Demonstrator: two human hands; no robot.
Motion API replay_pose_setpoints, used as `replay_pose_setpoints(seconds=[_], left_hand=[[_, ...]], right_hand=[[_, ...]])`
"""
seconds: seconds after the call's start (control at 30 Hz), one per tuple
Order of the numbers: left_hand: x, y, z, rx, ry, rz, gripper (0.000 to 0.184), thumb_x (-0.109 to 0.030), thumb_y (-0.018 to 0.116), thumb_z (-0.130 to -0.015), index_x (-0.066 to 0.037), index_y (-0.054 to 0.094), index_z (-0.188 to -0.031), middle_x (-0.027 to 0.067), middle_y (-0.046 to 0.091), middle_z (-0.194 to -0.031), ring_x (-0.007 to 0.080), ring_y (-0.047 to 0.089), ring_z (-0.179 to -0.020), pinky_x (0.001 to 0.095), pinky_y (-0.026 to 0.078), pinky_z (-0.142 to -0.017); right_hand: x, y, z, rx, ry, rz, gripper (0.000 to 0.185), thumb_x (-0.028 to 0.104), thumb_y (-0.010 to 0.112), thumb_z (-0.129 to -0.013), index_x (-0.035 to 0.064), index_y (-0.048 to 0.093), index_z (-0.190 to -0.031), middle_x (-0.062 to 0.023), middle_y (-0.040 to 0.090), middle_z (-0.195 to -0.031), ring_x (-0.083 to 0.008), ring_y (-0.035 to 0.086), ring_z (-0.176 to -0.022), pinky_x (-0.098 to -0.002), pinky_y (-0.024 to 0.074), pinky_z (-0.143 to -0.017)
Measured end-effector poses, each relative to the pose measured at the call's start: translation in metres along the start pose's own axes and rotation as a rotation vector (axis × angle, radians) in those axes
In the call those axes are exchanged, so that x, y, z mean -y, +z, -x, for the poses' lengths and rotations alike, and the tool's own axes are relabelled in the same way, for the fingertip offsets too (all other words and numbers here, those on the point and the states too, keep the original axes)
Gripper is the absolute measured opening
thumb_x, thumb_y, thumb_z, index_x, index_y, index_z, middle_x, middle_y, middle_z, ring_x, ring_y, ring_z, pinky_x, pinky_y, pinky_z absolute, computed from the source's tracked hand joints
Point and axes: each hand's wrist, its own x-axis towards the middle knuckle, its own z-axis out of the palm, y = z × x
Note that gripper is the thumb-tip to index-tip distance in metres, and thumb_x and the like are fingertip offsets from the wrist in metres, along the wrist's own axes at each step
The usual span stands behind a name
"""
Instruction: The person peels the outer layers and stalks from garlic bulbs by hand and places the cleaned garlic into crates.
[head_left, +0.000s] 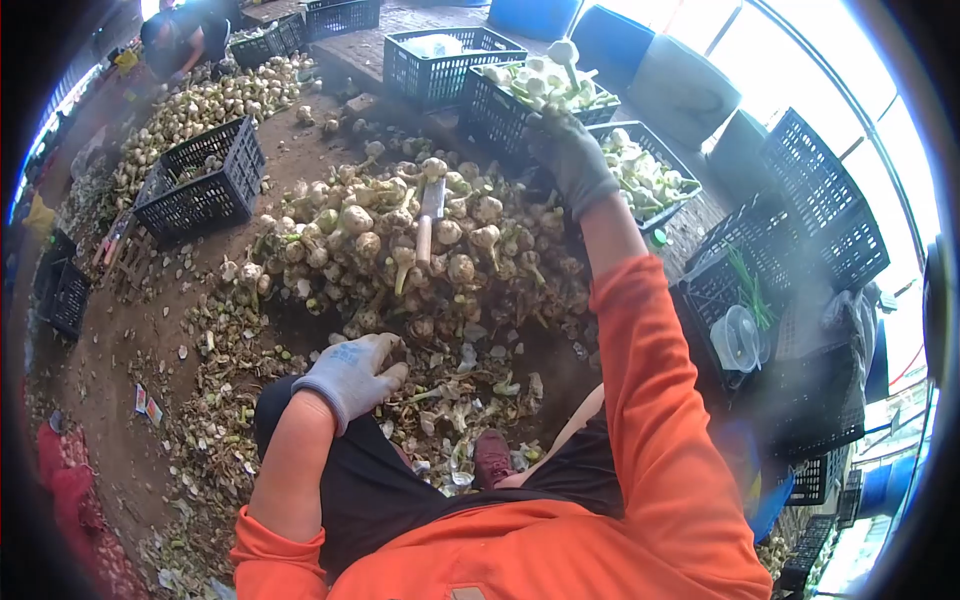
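My right hand (575, 160), in a dark grey glove, reaches out over a black crate (490, 118) of white garlic. A trimmed garlic bulb (563, 54) stands stem-down just above its fingers, which appear closed on the stem; the fingertips are partly blurred. My left hand (352, 378), in a pale grey glove, hovers over my knee with fingers loosely apart and nothing in them. In front of me lies a heap of untrimmed garlic (355, 225). On top of it rests a broad-bladed knife (427, 225) with a wooden handle.
Another crate of garlic (660, 205) stands at right, beside stacked black crates (820, 200) and a clear plastic tub (738, 338). A black crate (205, 180) sits at left. Peelings (470, 400) cover the ground by my feet. A person (185, 40) bends at far left.
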Motion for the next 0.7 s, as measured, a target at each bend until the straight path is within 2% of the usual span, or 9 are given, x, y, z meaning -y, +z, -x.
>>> replay_pose_setpoints(seconds=[0.13,0.23,0.33,0.53,0.57,0.6,0.63,0.67,0.7], left_hand=[[0.006,0.002,-0.002,-0.013,0.005,0.035,0.044,-0.033,0.058,-0.09,-0.005,0.059,-0.124,0.0209,0.064,-0.117,0.0364,0.059,-0.112,0.041,0.046,-0.097],[0.003,0.004,-0.002,0.012,0.0,0.036,0.043,-0.033,0.058,-0.09,-0.006,0.059,-0.123,0.0209,0.064,-0.116,0.0365,0.06,-0.111,0.0407,0.047,-0.096],[0.001,0.005,0.0,0.024,0.008,-0.007,0.043,-0.034,0.058,-0.09,-0.006,0.059,-0.122,0.0205,0.064,-0.115,0.0365,0.06,-0.11,0.0407,0.048,-0.094],[0.0,0.009,0.007,-0.046,0.022,-0.01,0.046,-0.035,0.06,-0.09,-0.006,0.059,-0.125,0.0209,0.063,-0.119,0.0361,0.06,-0.112,0.04,0.048,-0.096],[0.009,0.016,0.006,-0.106,0.042,0.022,0.045,-0.033,0.063,-0.089,-0.006,0.06,-0.124,0.0212,0.064,-0.119,0.0356,0.061,-0.112,0.0392,0.048,-0.096],[0.006,0.013,0.008,-0.124,0.047,0.081,0.044,-0.03,0.064,-0.088,-0.004,0.061,-0.123,0.0214,0.064,-0.118,0.0353,0.062,-0.112,0.0384,0.049,-0.096],[0.01,0.015,0.009,-0.092,0.01,0.087,0.044,-0.029,0.064,-0.089,-0.002,0.06,-0.124,0.022,0.064,-0.12,0.0331,0.061,-0.114,0.0372,0.048,-0.097],[0.011,0.016,0.01,-0.108,0.045,0.014,0.043,-0.028,0.063,-0.091,0.0,0.059,-0.124,0.0209,0.065,-0.12,0.0313,0.063,-0.113,0.0362,0.048,-0.097],[0.016,0.023,0.012,-0.148,0.041,0.023,0.044,-0.028,0.062,-0.092,0.001,0.058,-0.125,0.0185,0.065,-0.121,0.0292,0.064,-0.111,0.0353,0.048,-0.096]], right_hand=[[-0.059,-0.033,0.083,0.214,0.088,0.427,0.031,0.028,0.065,-0.094,0.0061,0.059,-0.115,-0.0064,0.068,-0.097,-0.0171,0.068,-0.08,-0.0285,0.0562,-0.072],[-0.089,-0.047,0.179,0.174,0.496,0.496,0.039,0.032,0.066,-0.094,0.0058,0.058,-0.122,-0.0094,0.069,-0.101,-0.0185,0.069,-0.086,-0.0313,0.0571,-0.076],[-0.178,-0.149,0.195,0.125,0.697,0.421,0.037,0.028,0.066,-0.095,0.0043,0.058,-0.122,-0.0096,0.068,-0.106,-0.0187,0.069,-0.089,-0.0307,0.056,-0.077],[-0.188,-0.167,0.194,0.203,0.605,0.831,0.039,0.029,0.064,-0.094,0.0059,0.06,-0.126,-0.0108,0.066,-0.119,-0.0191,0.069,-0.09,-0.0336,0.0539,-0.082],[-0.227,-0.218,0.174,0.427,0.204,1.294,0.037,0.031,0.063,-0.092,0.0109,0.064,-0.123,-0.0078,0.068,-0.118,-0.0245,0.069,-0.092,-0.0366,0.054,-0.083],[-0.2,-0.196,0.182,0.616,0.063,1.321,0.029,0.027,0.069,-0.09,0.0064,0.069,-0.11,-0.0083,0.068,-0.11,-0.0223,0.063,-0.105,-0.0319,0.0498,-0.088],[-0.218,-0.211,0.165,1.172,-0.203,2.069,0.029,0.025,0.069,-0.087,0.0077,0.069,-0.11,-0.0108,0.068,-0.111,-0.0294,0.063,-0.105,-0.0348,0.0501,-0.089],[-0.226,-0.222,0.164,1.209,-0.045,2.017,0.029,0.022,0.066,-0.086,0.0058,0.068,-0.11,-0.0143,0.069,-0.111,-0.0332,0.064,-0.103,-0.0376,0.0509,-0.088],[-0.199,-0.185,0.191,0.574,0.421,1.642,0.031,0.021,0.061,-0.087,0.0042,0.066,-0.112,-0.0183,0.069,-0.11,-0.0356,0.065,-0.103,-0.0403,0.051,-0.088]])
